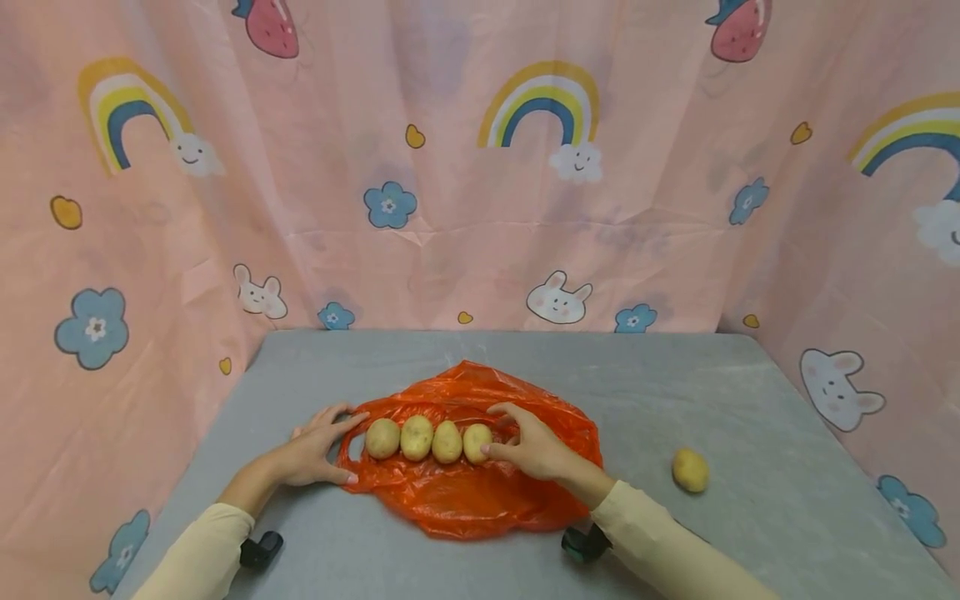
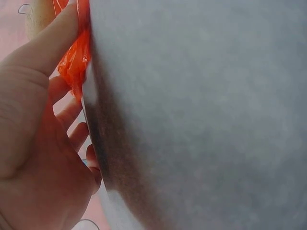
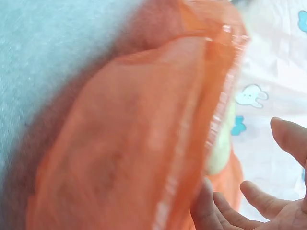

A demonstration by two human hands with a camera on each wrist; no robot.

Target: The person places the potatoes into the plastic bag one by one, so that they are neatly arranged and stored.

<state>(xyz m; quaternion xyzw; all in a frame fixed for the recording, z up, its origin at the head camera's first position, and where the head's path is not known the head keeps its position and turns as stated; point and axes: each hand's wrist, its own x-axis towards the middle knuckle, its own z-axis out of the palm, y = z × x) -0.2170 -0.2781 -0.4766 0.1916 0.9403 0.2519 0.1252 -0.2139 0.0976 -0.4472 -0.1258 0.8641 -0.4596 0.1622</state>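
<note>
Several potatoes lie side by side in a row on a flattened orange plastic bag (image 1: pixel 480 500), from the leftmost potato (image 1: pixel 382 439) to the rightmost potato (image 1: pixel 477 443). My left hand (image 1: pixel 311 452) rests at the bag's left end, thumb and fingers spread apart along its edge by the handle hole. In the left wrist view, the thumb (image 2: pixel 50 40) lies against the crinkled orange film. Beside the rightmost potato is my right hand (image 1: pixel 536 447), with its thumb tip right at the potato's side. Its fingers are spread and loosely bent in the right wrist view.
A single potato (image 1: pixel 690 470) sits apart on the grey table (image 1: pixel 757 417), right of the bag. Pink printed curtains (image 1: pixel 465 267) hang behind the table and along both sides. A dark wrist device (image 1: pixel 261 550) shows near each forearm.
</note>
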